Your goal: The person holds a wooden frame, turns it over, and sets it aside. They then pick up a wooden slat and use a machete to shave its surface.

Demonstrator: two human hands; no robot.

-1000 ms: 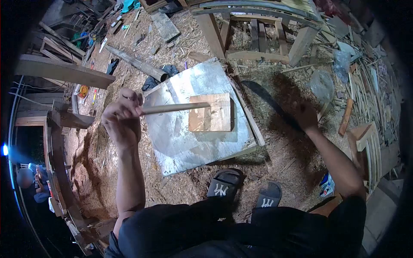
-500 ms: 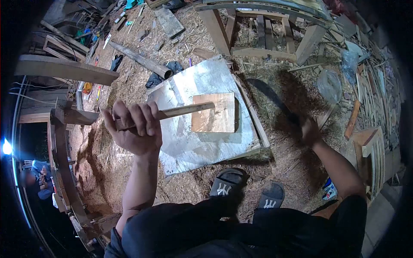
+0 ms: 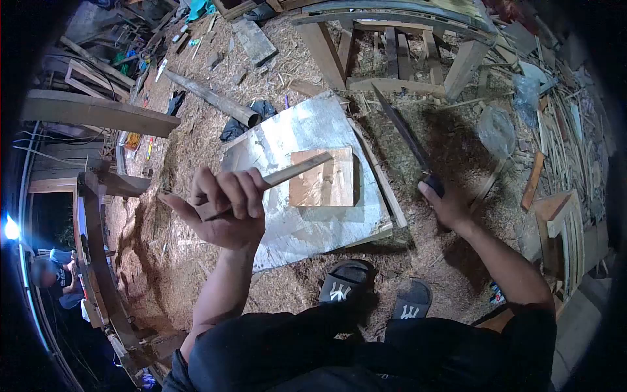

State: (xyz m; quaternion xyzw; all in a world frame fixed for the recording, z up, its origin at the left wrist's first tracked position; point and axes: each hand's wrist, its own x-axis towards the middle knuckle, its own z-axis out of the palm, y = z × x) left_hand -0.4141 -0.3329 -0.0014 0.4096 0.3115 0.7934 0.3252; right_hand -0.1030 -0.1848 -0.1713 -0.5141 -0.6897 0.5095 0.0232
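Observation:
My left hand (image 3: pixel 230 208) is wrapped round a thin wooden stick (image 3: pixel 295 172), whose far end points right over a square wooden block (image 3: pixel 338 186). The block lies on a pale, worn board (image 3: pixel 273 140) on the ground. In my right hand (image 3: pixel 449 206) is a machete (image 3: pixel 406 136), gripped by its dark handle. Its long dark blade slants up and to the left, beyond the board's right edge.
Wood shavings (image 3: pixel 287 287) cover the ground around my sandals (image 3: pixel 349 281). A wooden frame (image 3: pixel 395 85) stands ahead, and a round pole (image 3: pixel 212 98) lies to the left. Plastic bags (image 3: pixel 496 130) and wood strips (image 3: pixel 562 157) lie at right. Another person (image 3: pixel 65 271) is far left.
My left hand has shifted right and slightly down with the stick, which now tilts up more steeply. My right hand has moved left, and the machete's blade has swung more upright, its tip higher.

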